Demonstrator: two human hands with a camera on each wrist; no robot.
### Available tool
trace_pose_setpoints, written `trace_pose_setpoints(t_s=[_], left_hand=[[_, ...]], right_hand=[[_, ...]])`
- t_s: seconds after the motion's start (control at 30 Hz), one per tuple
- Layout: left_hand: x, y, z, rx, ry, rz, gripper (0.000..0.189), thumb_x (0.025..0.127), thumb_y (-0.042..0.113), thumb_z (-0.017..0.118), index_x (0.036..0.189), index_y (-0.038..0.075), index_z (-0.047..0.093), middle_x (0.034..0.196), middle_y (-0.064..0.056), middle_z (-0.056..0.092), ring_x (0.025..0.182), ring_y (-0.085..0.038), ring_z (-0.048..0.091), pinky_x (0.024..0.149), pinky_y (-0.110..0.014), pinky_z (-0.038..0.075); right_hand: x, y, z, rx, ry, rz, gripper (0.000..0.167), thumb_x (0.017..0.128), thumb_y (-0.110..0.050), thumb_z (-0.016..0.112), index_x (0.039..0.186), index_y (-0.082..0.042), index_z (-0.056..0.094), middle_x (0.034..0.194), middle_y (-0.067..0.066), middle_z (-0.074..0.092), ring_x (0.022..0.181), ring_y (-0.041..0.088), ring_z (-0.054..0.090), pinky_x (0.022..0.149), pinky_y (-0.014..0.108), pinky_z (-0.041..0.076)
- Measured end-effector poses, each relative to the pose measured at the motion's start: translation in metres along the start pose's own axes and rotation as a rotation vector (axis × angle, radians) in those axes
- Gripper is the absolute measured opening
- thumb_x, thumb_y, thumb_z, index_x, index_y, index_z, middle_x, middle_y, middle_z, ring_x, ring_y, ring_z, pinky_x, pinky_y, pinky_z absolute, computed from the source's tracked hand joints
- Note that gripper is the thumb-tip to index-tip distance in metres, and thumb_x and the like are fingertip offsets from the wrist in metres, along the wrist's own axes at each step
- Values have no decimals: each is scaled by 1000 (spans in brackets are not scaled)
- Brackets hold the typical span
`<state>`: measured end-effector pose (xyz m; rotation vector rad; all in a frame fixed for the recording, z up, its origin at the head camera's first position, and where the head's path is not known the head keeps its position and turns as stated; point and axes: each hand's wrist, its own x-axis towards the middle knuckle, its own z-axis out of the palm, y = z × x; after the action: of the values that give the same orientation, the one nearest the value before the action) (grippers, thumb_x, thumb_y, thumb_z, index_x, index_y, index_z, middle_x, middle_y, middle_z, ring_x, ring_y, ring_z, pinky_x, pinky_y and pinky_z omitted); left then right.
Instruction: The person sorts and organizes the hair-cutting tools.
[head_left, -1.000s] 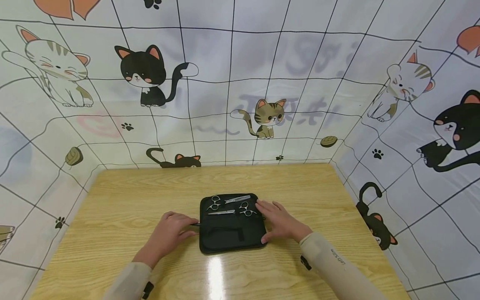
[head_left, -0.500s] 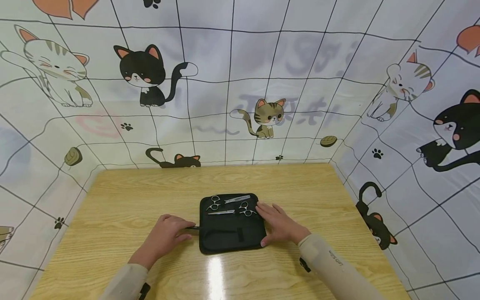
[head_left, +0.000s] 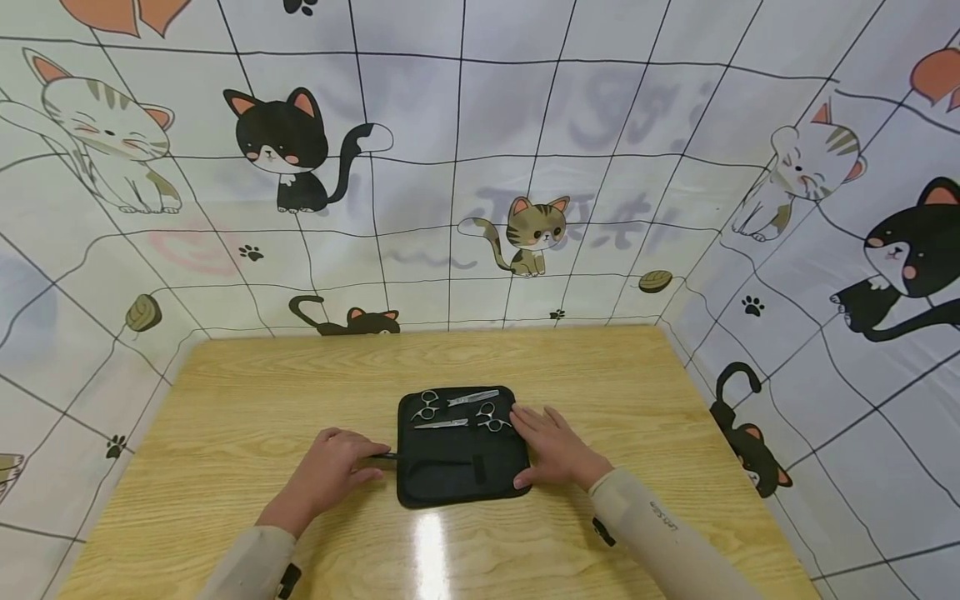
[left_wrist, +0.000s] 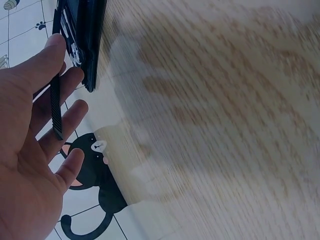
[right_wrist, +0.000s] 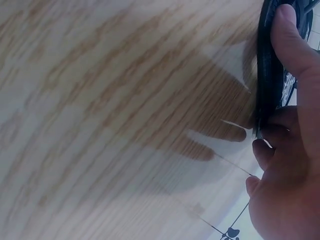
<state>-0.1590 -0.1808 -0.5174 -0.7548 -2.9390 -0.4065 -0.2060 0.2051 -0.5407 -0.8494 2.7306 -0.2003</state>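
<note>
A black case (head_left: pixel 450 479) lies open in the middle of the wooden table (head_left: pixel 225 400). Two silver scissors (head_left: pixel 450 399) (head_left: pixel 468 421) sit in its far half. My left hand (head_left: pixel 330 475) is at the case's left edge and pinches a thin black ribbed strip (head_left: pixel 382 456) that sticks out there. In the left wrist view the strip (left_wrist: pixel 56 107) lies across my fingers under the thumb, beside the case (left_wrist: pixel 85 40). My right hand (head_left: pixel 551 450) rests on the case's right edge with straight fingers. In the right wrist view its thumb (right_wrist: pixel 290 45) lies against the case's rim (right_wrist: pixel 267 80).
Cloth walls (head_left: pixel 465 167) printed with cartoon cats close the table in at the back, left and right. Bare wood lies on both sides of the case and behind it. A bright glare streak (head_left: pixel 431 546) marks the near edge.
Both hands have drawn back slightly toward me. The case and scissors have stayed where they were.
</note>
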Motion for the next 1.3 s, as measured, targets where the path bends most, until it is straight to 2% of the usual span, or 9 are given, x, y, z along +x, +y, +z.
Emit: trace_pose_setpoints(t_s=[0.17,0.43,0.73,1.07,1.3], left_hand=[[0,-1,2,-6,-3,11,34,78,37,78,109,25,75,99,11,75,98,-13,68,95,-49,46],[0,2,4,-27,-13,6,34,77,35,79,109,24,75,97,10,75,98,-14,68,95,-50,46],[2,5,6,-61,-29,23,33,78,35,79,109,23,75,94,8,75,96,-16,68,93,-52,45],[7,9,15,-53,-53,-33,34,81,39,76,111,23,75,102,6,75,101,-17,67,99,-53,43],[12,11,20,-69,-52,-107,33,80,37,78,109,22,74,104,6,75,103,-17,67,101,-52,42]], right_hand=[[0,0,0,6,-2,0,114,71,-67,72,155,-8,24,164,8,20,151,27,22,122,55,12],[-1,4,-2,57,-46,-23,128,61,-69,78,157,-9,18,165,8,15,153,30,12,121,57,5],[-2,8,3,24,-17,-40,129,61,-74,74,157,-9,18,165,8,14,153,30,11,121,57,7],[0,6,7,5,23,-47,128,63,-76,71,156,-6,18,164,11,16,152,31,14,120,57,10],[1,2,5,10,10,-16,129,61,-76,72,157,-8,18,165,8,15,153,29,12,121,57,8]])
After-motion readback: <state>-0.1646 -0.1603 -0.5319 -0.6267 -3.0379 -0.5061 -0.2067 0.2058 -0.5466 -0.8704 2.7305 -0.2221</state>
